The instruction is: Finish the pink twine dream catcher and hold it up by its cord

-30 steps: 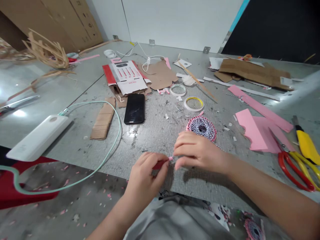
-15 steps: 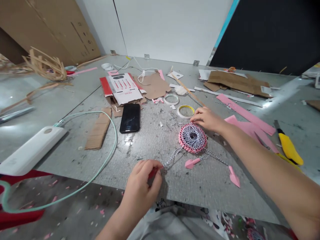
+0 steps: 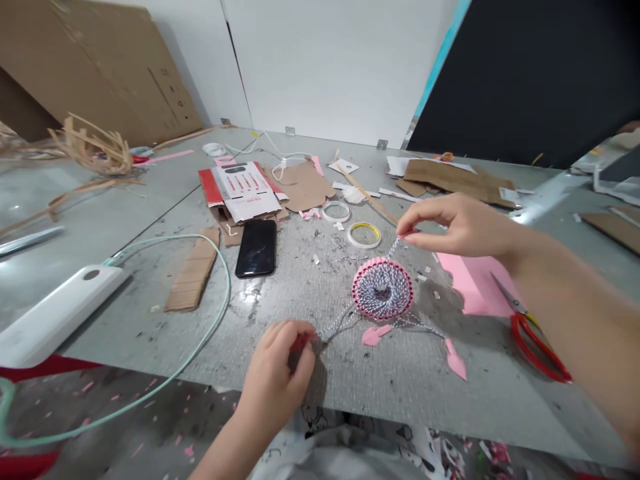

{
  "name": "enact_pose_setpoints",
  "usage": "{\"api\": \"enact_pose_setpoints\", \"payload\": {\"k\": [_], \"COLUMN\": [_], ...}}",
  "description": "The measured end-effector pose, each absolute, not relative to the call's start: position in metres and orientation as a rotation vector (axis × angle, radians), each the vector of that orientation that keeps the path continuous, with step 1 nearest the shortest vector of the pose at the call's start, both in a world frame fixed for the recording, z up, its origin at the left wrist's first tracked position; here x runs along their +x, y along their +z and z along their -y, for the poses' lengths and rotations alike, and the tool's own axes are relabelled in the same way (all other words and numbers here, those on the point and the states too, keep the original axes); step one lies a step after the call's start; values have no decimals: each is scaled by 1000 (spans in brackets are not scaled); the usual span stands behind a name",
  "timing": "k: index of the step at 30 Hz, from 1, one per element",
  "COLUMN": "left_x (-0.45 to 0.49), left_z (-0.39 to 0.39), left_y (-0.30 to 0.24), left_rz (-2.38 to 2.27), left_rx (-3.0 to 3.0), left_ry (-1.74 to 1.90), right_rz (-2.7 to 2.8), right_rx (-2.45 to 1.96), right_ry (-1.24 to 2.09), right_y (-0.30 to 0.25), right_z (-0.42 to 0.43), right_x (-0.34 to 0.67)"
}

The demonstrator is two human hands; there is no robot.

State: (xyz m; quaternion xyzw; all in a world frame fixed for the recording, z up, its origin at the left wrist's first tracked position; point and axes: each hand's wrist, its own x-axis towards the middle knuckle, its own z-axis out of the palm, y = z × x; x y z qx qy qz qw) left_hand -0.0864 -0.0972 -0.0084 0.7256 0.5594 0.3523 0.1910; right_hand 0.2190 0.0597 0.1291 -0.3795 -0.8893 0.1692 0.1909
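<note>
A round ornament [image 3: 367,308] of pink paper rolls wound with black-and-white cord sits tilted on the grey table. My right hand [image 3: 450,223] pinches the cord loop [image 3: 394,248] at its top and pulls it up taut. Below and to the left, my left hand [image 3: 285,357] is closed on the end of a cord [image 3: 333,325] that hangs from the ornament; what else its fingers hold is mostly hidden. One pink paper tassel [image 3: 375,335] lies just under the ornament. Another pink tassel [image 3: 455,360] rests to the right at the end of its cord.
Red-handled scissors [image 3: 533,333] lie by pink paper [image 3: 475,283] near my right forearm. Behind are tape rings [image 3: 364,245], a phone [image 3: 256,249], a flattened box [image 3: 245,190] and cardboard [image 3: 193,273]. A white power bank [image 3: 60,317] with a green cable is at left.
My right hand has lifted from beside the ornament, drawing the top cord up and tilting the ornament. My left hand keeps its grip. The scissors now show more fully.
</note>
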Motion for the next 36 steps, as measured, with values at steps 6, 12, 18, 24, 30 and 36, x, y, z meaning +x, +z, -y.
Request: {"api": "enact_pose_setpoints", "payload": {"k": [6, 12, 18, 24, 30, 36], "left_x": [-88, -85, -65, -43, -30, -19], "left_z": [92, 81, 73, 48, 21, 23], "left_y": [-5, -8, 3, 31, 40, 38], "left_rz": [-1591, -1593, -1441, -1077, -938, -651], "left_rx": [1973, 1844, 1832, 1678, 1631, 1516], "left_ry": [1051, 1153, 1207, 1190, 1352, 1189], "right_rz": [2520, 2385, 2226, 2169, 1997, 1877], "right_rx": [-858, -905, -928, -824, -774, -730], "right_ry": [492, 413, 403, 322, 323, 340], "right_y": [183, 214, 232, 251, 273, 287], "right_z": [-32, -15, -3, 6, 0, 1], "right_x": [218, 209, 201, 196, 184, 177]}}
